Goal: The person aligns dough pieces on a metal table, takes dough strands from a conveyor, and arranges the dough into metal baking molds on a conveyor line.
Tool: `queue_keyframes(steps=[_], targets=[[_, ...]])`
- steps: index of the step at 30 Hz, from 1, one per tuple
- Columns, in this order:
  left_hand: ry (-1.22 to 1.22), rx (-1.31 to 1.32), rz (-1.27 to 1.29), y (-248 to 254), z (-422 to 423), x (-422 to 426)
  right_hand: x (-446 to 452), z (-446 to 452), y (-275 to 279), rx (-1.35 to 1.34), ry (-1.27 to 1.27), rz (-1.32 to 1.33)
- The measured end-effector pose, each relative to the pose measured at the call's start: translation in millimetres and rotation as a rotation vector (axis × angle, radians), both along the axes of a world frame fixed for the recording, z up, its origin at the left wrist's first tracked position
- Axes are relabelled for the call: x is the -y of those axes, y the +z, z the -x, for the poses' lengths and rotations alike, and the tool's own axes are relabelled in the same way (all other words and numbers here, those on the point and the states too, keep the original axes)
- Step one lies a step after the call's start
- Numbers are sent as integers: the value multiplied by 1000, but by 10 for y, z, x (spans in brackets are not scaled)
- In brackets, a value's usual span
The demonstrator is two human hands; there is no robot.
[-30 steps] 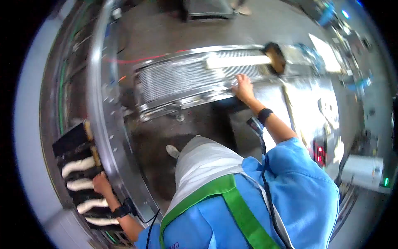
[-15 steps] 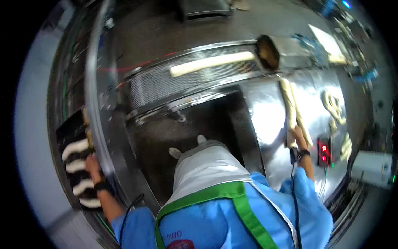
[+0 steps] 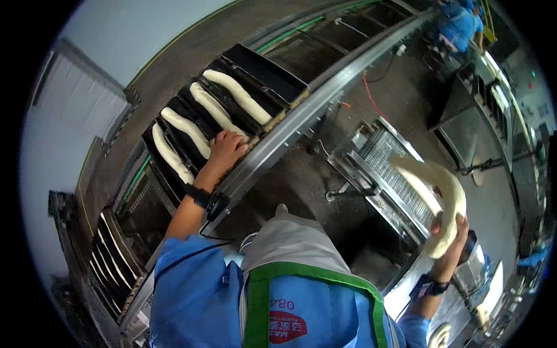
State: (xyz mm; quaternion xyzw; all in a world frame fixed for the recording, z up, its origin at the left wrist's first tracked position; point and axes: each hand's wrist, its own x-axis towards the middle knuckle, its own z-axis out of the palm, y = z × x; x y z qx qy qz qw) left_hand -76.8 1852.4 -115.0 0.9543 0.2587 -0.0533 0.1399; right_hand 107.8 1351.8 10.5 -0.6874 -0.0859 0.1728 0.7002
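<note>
My left hand (image 3: 226, 152) is at the black baking tray (image 3: 264, 68), its bent fingers closed over the near end of a pale dough strip (image 3: 210, 105). Other long dough strips (image 3: 237, 93) lie in the tray's grooves on both sides of it. Off to the right, my right hand (image 3: 455, 232) grips a thick dough roll (image 3: 455, 194) near its lower end. The roll's upper part bends over above the mesh conveyor (image 3: 383, 152) and is blurred by motion. Another pale dough length (image 3: 420, 188) shows behind it over the mesh.
A metal rail (image 3: 325, 98) runs between the tray and me. More filled trays (image 3: 110, 267) stand at lower left. A steel table with coiled dough (image 3: 440, 335) is at lower right. People in blue (image 3: 458, 26) are at upper right.
My view has turned toward the tray. My right hand has lifted a dough roll off the steel table. My left hand stays at the dough in the tray.
</note>
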Motion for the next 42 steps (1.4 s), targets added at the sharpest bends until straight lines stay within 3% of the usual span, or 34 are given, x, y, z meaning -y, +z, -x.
queue_keyframes(steps=[2,5,8,10,11,12,13,14,15,16,18,19,20,21,22,23,25,26,27,28,30,32,33,35,36,37,38,39,40,41,42], targets=[[17,3,24,65,205,-144,-922,-133,220,1,50,32],[214,72,-45,221,371,-349,-2109,-538,318,-107,383,-238],[411,194,-187,-69,720,-772,-3280,-922,162,-263,826,-332],[571,249,-289,-47,863,-889,-3886,-1135,-230,-401,904,-159],[639,253,-350,-149,967,-1034,-4209,-1293,-586,-184,1088,10],[703,250,-406,-294,1110,-1220,-4422,-1379,-956,116,1100,149],[734,250,-353,-400,1269,-1376,-4396,-1270,-864,121,1049,356],[764,255,-299,-536,1433,-1564,-4434,-1342,-1074,451,1015,444],[786,220,-160,-735,1639,-1819,-4378,-1421,-1279,547,957,418],[763,187,-212,-728,1668,-1823,-4260,-1524,-1461,641,899,389],[781,304,24,-889,1810,-2052,-3859,-1760,-1725,789,805,577],[775,248,108,-921,1800,-2127,-3563,-2004,-2151,842,694,608],[778,193,185,-905,1805,-2186,-3224,-2232,-2417,1000,691,855],[870,147,239,-691,1605,-2040,-2879,-2316,-2508,927,689,885],[866,171,149,-922,1730,-2177,-2440,-2617,-3078,967,592,920],[864,193,57,-1165,1864,-2324,-2311,-2363,-2676,733,594,1043],[856,90,-49,-1402,2003,-2605,-1641,-2649,-3167,1082,685,1014],[845,-48,-13,-1256,1885,-2538,-1662,-2492,-3013,775,598,1246],[1020,-68,88,-975,1640,-2349,-1728,-2299,-2803,477,504,1493],[1199,-89,175,-667,1371,-2146,-1809,-2185,-2633,447,541,1552],[943,-87,38,-2108,2432,-3164,-1588,-2401,-3092,623,508,1534],[998,-162,-58,-2051,2269,-3050,-1595,-2604,-3238,635,506,1496],[1126,-250,-173,-1537,1855,-2684,-1697,-2681,-3346,739,334,1475],[1257,-196,-453,-903,1222,-2104,-1926,-2729,-3222,623,355,1454],[1199,-117,-526,-714,971,-1937,-1765,-2953,-3603,935,325,1388],[1008,-36,-519,-725,874,-1945,-1724,-3044,-3710,981,348,1382],[814,32,-499,-746,771,-1963,-1784,-3089,-3681,753,377,1226],[504,72,-554,-795,665,-1947,-1665,-3214,-3871,826,363,1166],[458,193,-422,-564,343,-1623,-1617,-3343,-4131,779,356,1281],[436,244,-295,-478,172,-1438,-1757,-3325,-4137,614,335,1591],[421,268,-180,-440,-47,-1296,-1836,-3269,-3994,640,380,1617]])
